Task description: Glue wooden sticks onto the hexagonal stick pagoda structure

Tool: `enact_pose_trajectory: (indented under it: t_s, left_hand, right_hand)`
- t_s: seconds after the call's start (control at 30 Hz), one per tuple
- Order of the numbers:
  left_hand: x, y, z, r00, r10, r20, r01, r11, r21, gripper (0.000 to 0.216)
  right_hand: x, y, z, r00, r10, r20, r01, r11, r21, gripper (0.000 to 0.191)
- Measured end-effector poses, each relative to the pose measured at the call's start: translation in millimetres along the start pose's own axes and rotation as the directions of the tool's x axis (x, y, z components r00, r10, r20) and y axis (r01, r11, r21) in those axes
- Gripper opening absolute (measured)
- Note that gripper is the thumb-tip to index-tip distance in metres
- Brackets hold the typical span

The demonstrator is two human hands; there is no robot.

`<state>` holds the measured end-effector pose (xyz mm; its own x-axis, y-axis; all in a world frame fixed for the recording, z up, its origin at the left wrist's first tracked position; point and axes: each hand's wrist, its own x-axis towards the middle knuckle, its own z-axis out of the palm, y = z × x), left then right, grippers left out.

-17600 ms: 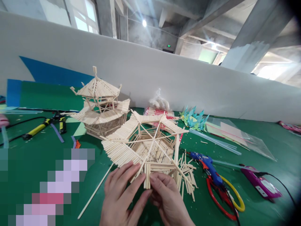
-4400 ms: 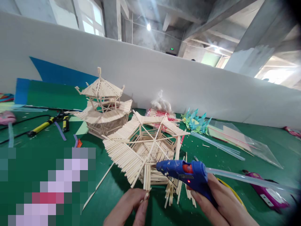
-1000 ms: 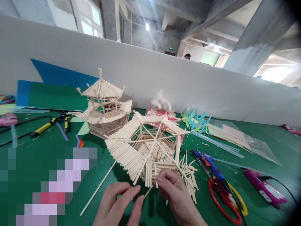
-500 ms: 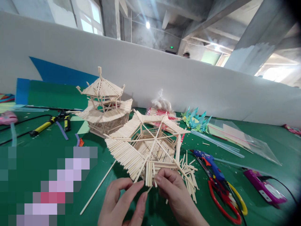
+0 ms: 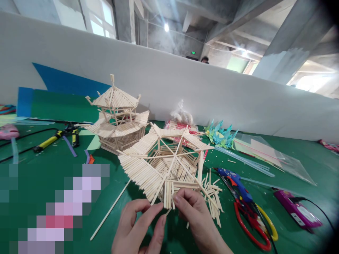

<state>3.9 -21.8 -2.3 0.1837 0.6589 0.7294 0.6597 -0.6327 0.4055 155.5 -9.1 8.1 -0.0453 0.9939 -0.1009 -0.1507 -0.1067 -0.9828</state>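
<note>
A six-sided roof built of thin wooden sticks (image 5: 161,164) lies on the green table (image 5: 47,158). Both my hands are at its near edge. My left hand (image 5: 140,225) pinches a short stick (image 5: 167,212) between thumb and forefinger, its tip against the row of upright sticks there. My right hand (image 5: 196,215) pinches that same edge of the roof from the right, thumb and forefinger closed on its sticks. A pile of loose short sticks (image 5: 213,201) lies just right of my right hand.
A finished stick pagoda (image 5: 116,116) stands behind on the left. A blue glue gun (image 5: 234,181), red and yellow scissors (image 5: 254,222) and a purple device (image 5: 296,208) lie right. One long stick (image 5: 109,215) lies left of my hands. Paper cranes (image 5: 219,134) sit at the back.
The glue gun, held in my right hand earlier, now lies on the table. Over the last second both hands closed in on the roof's near edge with the short stick.
</note>
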Motion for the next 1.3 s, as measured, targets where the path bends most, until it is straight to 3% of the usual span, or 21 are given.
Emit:
enact_pose_trajectory:
  t_s: [0.33, 0.73, 0.97, 1.3]
  left_hand:
    - [2, 2, 2, 1.0, -0.014, 0.01, 0.014, 1.0, 0.017, 0.019]
    - [2, 5, 14, 0.997, 0.023, -0.07, -0.014, 0.992, 0.127, 0.018]
    - [2, -3, 13, 0.996, 0.091, -0.004, -0.089, 0.982, 0.166, 0.021]
    - [2, 0, 12, 0.998, 0.061, -0.009, -0.059, 0.987, 0.15, 0.018]
  right_hand:
    - [0, -1, 3, 1.0, -0.024, -0.012, 0.024, 0.999, -0.035, 0.033]
    - [0, 5, 4, 0.999, -0.035, -0.012, 0.035, 0.999, -0.016, 0.032]
    - [-1, 8, 6, 1.0, -0.018, -0.012, 0.018, 0.999, 0.035, 0.034]
    - [-1, 8, 8, 1.0, 0.009, -0.027, -0.007, 0.996, 0.087, 0.034]
